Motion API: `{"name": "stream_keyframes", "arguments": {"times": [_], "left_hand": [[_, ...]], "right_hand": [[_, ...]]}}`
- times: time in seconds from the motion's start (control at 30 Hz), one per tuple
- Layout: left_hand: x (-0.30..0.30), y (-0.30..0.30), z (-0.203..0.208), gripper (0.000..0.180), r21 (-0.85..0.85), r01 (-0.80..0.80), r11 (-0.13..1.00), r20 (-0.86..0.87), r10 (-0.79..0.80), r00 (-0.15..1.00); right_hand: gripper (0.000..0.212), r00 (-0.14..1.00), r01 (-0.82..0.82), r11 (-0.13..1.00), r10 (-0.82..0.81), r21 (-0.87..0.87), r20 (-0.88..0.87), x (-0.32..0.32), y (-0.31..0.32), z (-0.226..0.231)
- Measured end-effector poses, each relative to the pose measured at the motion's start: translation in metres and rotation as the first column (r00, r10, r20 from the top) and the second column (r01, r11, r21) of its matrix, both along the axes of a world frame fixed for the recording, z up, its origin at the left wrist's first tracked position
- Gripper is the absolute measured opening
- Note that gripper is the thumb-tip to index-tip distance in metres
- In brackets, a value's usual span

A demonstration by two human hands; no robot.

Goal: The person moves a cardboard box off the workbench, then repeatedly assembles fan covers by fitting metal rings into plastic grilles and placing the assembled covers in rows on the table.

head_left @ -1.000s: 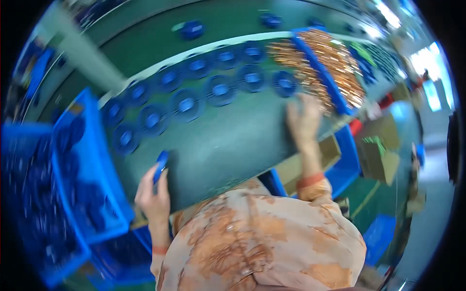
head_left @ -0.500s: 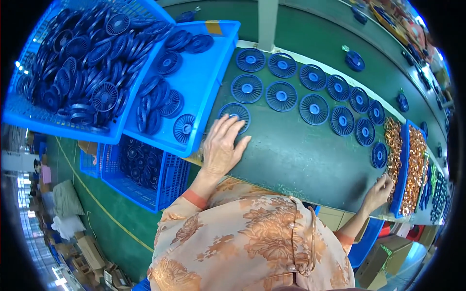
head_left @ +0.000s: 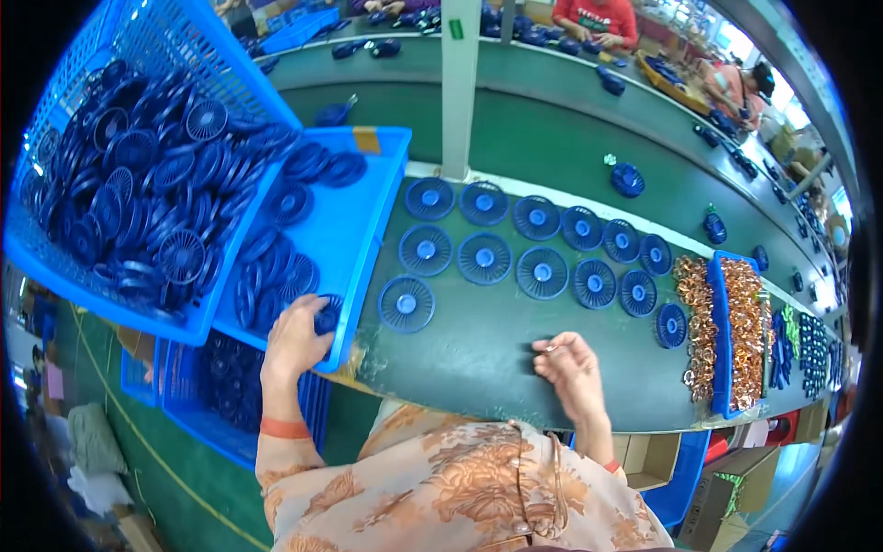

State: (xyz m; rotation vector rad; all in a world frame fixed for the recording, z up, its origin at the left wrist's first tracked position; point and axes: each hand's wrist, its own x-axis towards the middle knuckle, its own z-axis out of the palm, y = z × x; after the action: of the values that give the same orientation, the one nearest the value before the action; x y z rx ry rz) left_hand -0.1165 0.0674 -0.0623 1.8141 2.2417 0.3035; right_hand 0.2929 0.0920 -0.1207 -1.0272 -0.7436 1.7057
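Note:
My left hand (head_left: 292, 342) reaches into the shallow blue tray (head_left: 348, 216), its fingers closed over the edge of a blue round fan grille (head_left: 328, 315) that is partly hidden. Over the worktable, my right hand (head_left: 574, 375) pinches a small shiny metal ring (head_left: 551, 349) between thumb and finger. Several more blue grilles lie flat in rows along the table; the nearest one on the left (head_left: 406, 304) is by itself in its row. Copper-coloured rings (head_left: 696, 322) lie heaped on the table at the right.
A big blue crate (head_left: 184, 327) full of grilles stands at the left. A narrow blue bin (head_left: 721, 368) holds more copper rings. Behind a white post (head_left: 457, 101), a green conveyor (head_left: 543, 120) carries blue parts. Other people, one in a red top (head_left: 612, 18), work beyond it.
My left hand has left the grille on the table and moved left into the tray, onto a grille. My right hand has come from the ring heap toward the middle. The view has tilted up.

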Motion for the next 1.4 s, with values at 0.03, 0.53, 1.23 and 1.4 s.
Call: {"name": "stream_keyframes", "arguments": {"times": [0.03, 0.53, 1.23, 1.4], "left_hand": [[0.001, 0.001, 0.000, 0.051, 0.019, 0.026, 0.999, -0.015, -0.026, 1.000], [0.031, 0.006, -0.004, 0.024, 0.551, -0.297, 0.780, 0.338, 0.117, 0.934], [0.181, 0.017, -0.050, 0.027, -0.099, -0.007, 0.995, 0.962, 0.094, -0.255], [0.186, 0.014, -0.054, 0.022, -0.071, -0.039, 0.997, 0.984, 0.064, -0.169]], "right_hand": [[0.007, 1.000, -0.014, 1.000, 0.014, 0.008, -0.011, -0.005, -0.001, -0.003], [0.023, 0.991, -0.128, 0.989, 0.126, 0.068, 0.037, -0.035, 0.015, 0.036], [0.031, 0.733, -0.284, 0.705, -0.277, 0.650, 0.621, -0.060, 0.011, 0.038], [0.029, 0.572, -0.392, 0.661, -0.371, 0.641, 0.732, -0.062, 0.014, 0.032]]}}
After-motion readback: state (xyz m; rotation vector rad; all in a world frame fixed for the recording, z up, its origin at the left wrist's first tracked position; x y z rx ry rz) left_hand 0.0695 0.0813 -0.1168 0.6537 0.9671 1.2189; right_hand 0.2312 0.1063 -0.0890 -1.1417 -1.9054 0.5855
